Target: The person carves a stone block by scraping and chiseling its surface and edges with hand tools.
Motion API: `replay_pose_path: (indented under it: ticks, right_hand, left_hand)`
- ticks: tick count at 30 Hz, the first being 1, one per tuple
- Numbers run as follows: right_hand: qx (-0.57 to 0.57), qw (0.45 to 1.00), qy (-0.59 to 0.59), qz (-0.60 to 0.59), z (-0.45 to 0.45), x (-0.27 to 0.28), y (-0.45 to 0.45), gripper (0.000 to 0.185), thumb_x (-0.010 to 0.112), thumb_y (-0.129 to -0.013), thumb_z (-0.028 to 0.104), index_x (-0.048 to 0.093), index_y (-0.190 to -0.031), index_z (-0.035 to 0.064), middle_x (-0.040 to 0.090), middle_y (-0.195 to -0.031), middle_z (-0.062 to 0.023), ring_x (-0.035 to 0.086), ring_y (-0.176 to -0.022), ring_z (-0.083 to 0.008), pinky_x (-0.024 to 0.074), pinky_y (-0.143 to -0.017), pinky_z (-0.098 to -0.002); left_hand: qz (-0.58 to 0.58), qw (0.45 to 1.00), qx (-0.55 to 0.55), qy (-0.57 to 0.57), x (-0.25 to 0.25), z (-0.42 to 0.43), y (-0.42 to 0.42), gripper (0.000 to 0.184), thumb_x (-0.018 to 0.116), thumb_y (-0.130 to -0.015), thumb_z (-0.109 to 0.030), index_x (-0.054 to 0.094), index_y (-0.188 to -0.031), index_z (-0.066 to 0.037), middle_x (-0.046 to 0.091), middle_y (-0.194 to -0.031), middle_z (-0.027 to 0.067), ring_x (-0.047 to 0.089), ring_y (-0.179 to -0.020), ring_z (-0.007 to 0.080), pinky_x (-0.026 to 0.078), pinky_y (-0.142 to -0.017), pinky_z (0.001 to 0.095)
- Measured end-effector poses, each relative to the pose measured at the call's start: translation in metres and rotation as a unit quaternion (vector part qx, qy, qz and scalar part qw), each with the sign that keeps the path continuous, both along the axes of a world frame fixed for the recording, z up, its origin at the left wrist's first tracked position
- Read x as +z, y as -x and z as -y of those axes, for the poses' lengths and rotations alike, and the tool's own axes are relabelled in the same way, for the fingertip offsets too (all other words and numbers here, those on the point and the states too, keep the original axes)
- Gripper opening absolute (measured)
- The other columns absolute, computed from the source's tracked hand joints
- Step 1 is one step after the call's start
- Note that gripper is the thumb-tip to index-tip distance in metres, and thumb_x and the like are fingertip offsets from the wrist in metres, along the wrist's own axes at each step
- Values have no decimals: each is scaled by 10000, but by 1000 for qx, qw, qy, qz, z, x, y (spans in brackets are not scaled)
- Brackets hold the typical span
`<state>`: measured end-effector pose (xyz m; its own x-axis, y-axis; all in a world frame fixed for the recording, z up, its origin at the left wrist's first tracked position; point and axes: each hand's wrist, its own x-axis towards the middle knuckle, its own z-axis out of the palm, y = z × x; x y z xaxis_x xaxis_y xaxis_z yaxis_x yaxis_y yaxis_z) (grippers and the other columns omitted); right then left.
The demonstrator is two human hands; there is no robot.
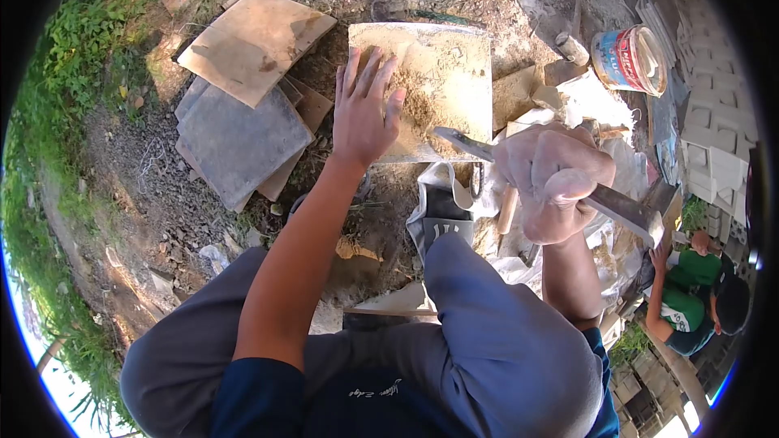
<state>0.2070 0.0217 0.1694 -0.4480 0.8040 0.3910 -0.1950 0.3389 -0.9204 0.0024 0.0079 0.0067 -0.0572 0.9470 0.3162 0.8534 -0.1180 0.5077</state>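
Dark shirt cloth (341, 405) is seen at the bottom edge, with grey trousers (511, 341) stretched over two bent, parted knees. Beyond the knees, a square, pale tile (462, 53) is laid on the ground, its face partly covered with loose, sandy dirt (418, 101). By the left hand (367, 109) the tile is pressed near its left edge; the palm is turned down, the fingers are slightly parted and pointed away from the body, the thumb is held out to the side, and nothing is gripped.

By the right hand (556, 182), which is closed in a fist and dusted with pale powder, a flat metal bar (623, 212) is held near its middle. The fist is placed to the right of the tile's near corner. One end of the bar is pointed over the tile's near right part; whether the surface is touched cannot be told.

To the left of the tile, other tiles (235, 142) are piled unevenly. Just beyond the tile's near edge, a shoe (446, 219) is seen, with a wooden handle (507, 211) beside it. Farther right, a tilted bucket (623, 61) is seen, and lower down a person in green (686, 300) is partly shown.
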Motion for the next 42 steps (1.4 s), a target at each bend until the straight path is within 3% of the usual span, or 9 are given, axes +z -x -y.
replay_pose_path:
  ticks: [3, 7, 9, 15, 18, 27, 29, 34, 42]
  right_hand:
    - [18, 999, -24, 44, 2, -17, -2, 582, 648, -947, 449, 469, -588, 28, 434, -509, -8, 413, -406, -144, 301, -400, -309]
    - [29, 985, 114, -130, -14, 4, -15, 996, 494, -464, 996, 424, -816, 67, 306, -612, 42, 246, -508, -72, 210, -461, -291]
    - [14, 957, 88, -276, -16, 37, -33, 909, 509, -620, 943, 468, -927, 88, 367, -708, 14, 234, -502, -68, 186, -481, -255]
    - [-88, 965, 43, -244, -14, 52, -49, 703, 424, -832, 841, 395, -750, 143, 334, -665, 24, 235, -533, -107, 197, -529, -289]
    - [36, 976, 24, -211, -8, 36, -60, 786, 310, -806, 891, 430, -797, 115, 385, -657, 1, 270, -551, -118, 212, -538, -305]
    - [-19, 975, -17, -219, 12, 20, -42, 812, 310, -830, 864, 444, -671, 80, 367, -478, 9, 318, -364, -126, 230, -355, -305]
    - [-22, 980, -12, -195, 12, -3, -37, 802, 318, -846, 848, 433, -656, 77, 360, -474, 9, 314, -362, -125, 234, -358, -299]
    - [-14, 983, -10, -183, 14, -3, -39, 763, 387, -922, 746, 394, -623, 44, 343, -469, 9, 304, -357, -124, 224, -360, -286]
    - [-21, 989, -55, -132, 21, -2, -40, 773, 334, -876, 816, 421, -653, 80, 365, -457, 0, 323, -338, -138, 267, -349, -292]
  left_hand:
    - [-3, 1000, -7, 7, 2, 8, -4, 452, 454, -1025, -326, 509, -1413, -101, 454, -1495, 158, 274, -1461, 390, 235, -1188, 512]
    - [-8, 1000, 0, 0, 1, 2, -3, 453, 479, -1012, -300, 507, -1417, -100, 444, -1504, 160, 274, -1461, 390, 236, -1188, 510]
    - [-17, 1000, 3, 17, -3, 8, -3, 458, 488, -1006, -293, 504, -1420, -100, 442, -1506, 159, 274, -1462, 390, 237, -1189, 507]
    - [6, 1000, 1, 13, 2, 5, -6, 464, 512, -986, -241, 498, -1426, -93, 441, -1508, 155, 269, -1466, 388, 228, -1196, 488]
    - [-4, 1000, 2, 26, 3, 4, -5, 463, 512, -984, -231, 498, -1426, -93, 441, -1508, 154, 269, -1465, 390, 230, -1196, 486]
    - [8, 1000, -11, 7, -3, 4, -4, 487, 510, -1000, -323, 481, -1440, -116, 434, -1515, 136, 242, -1479, 373, 196, -1195, 554]
    - [-21, 1000, -1, -5, -2, 4, -6, 487, 401, -1048, -394, 513, -1404, -81, 467, -1483, 159, 295, -1451, 394, 253, -1184, 482]
    - [-5, 1000, -11, 9, -3, 4, -4, 487, 494, -1006, -332, 475, -1440, -113, 421, -1524, 136, 243, -1476, 376, 200, -1200, 534]
    - [-9, 1000, -7, 18, -2, 2, -4, 489, 505, -996, -320, 480, -1435, -106, 422, -1524, 139, 239, -1477, 377, 195, -1207, 524]
